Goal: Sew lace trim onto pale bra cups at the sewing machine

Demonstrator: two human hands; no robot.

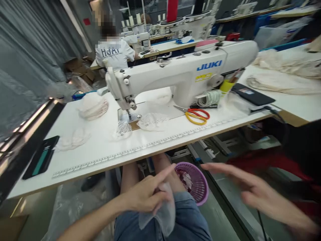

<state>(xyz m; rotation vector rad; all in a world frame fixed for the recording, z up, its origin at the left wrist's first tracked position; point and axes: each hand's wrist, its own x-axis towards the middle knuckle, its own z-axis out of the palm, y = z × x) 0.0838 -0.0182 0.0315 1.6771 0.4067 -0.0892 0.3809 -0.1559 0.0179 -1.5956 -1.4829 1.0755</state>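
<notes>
My left hand (147, 194) rests over my lap, fingers pinched on a thin translucent white fabric piece (163, 211), index finger pointing right. My right hand (253, 194) hovers open to the right, fingers stretched toward a small purple basket (199, 187) on my knee; it is blurred by motion and holds nothing. Above, a white JUKI sewing machine (180, 73) stands on the white table (100, 157). Lace pieces (152, 121) lie by its needle.
Red and yellow scissors (197, 116) lie right of the needle. A stack of white cups (93, 106) and a dark phone (41, 157) sit at left. Cream fabric (283, 82) is piled far right. Another person (114, 50) sits at a machine behind.
</notes>
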